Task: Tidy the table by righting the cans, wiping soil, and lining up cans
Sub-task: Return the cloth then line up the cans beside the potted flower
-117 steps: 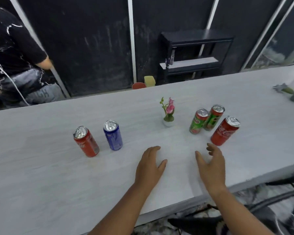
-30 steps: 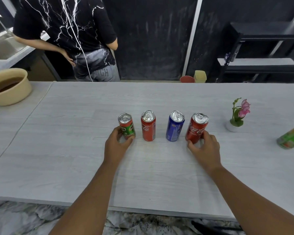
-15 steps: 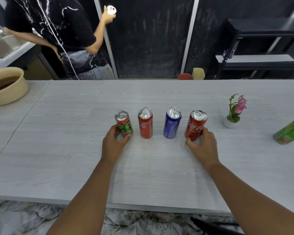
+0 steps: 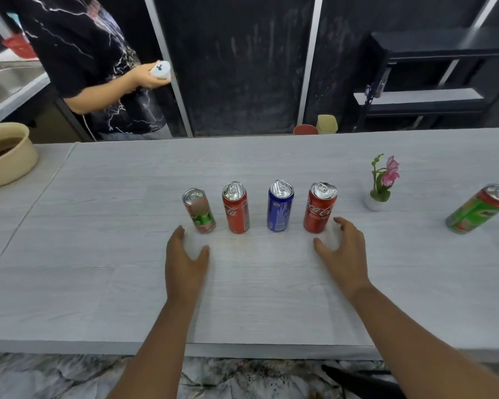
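The left hand [image 4: 185, 263] has let go of the short green aluminium can [image 4: 200, 211], its fingers now loose and holding nothing. The right hand [image 4: 343, 254] has also released the right red cola can [image 4: 319, 208]. Four cans form one row on the pale wooden table [image 4: 98, 269]: green, left red cola can [image 4: 236, 208], slim blue can [image 4: 280, 207], red. A fifth, the tall green can [image 4: 478, 210], waits well apart, beyond one small potted pink flower [image 4: 379, 194]. I think it should join the row next.
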The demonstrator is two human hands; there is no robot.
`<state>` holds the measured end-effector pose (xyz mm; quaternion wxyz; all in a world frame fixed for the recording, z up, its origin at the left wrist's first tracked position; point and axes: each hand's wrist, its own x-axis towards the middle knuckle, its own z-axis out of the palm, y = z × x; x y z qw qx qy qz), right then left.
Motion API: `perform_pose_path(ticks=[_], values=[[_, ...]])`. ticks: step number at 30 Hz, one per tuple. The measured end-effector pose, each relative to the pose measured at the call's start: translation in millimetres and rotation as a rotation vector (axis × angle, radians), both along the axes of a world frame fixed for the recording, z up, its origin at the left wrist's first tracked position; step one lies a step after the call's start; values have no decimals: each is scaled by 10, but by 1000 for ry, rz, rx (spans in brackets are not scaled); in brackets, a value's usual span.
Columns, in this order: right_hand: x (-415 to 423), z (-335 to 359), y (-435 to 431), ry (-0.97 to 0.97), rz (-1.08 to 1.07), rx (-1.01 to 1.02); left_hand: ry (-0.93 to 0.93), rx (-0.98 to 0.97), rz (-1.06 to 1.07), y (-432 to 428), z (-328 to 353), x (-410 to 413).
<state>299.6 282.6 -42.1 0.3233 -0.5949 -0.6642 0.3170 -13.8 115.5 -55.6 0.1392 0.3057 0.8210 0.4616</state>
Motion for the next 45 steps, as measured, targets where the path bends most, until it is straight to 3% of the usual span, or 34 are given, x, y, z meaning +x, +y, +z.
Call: perform_pose_path(ticks=[2,8,11,15,20,24,28,34,45], values=[[180,-31,-181,-29,-37,94,114,-60,-59,-180,-38,334],[864,-59,-292,-190,-69,221,460,-132,-540,-128,-109,1472],[1225,20,-141,-57,-225,89,553,-107,-671,72,-127,1791],[1744,125,409,173,-490,-3,590,-128,-677,143,-187,1788],[2190,218,1089,283,-592,-102,587,-154,-673,161,-190,1795],[2292,222,1317,165,-540,-117,573,-175,-663,161,-156,1803],[2177,230,1195,234,-504,-101,551,-154,-653,156,-158,1812],[1578,195,765,279,-326,-82,553,-160,-647,144,-166,1810],[663,104,557,174,-41,-47,558,-141,-641,144,-179,1817]])
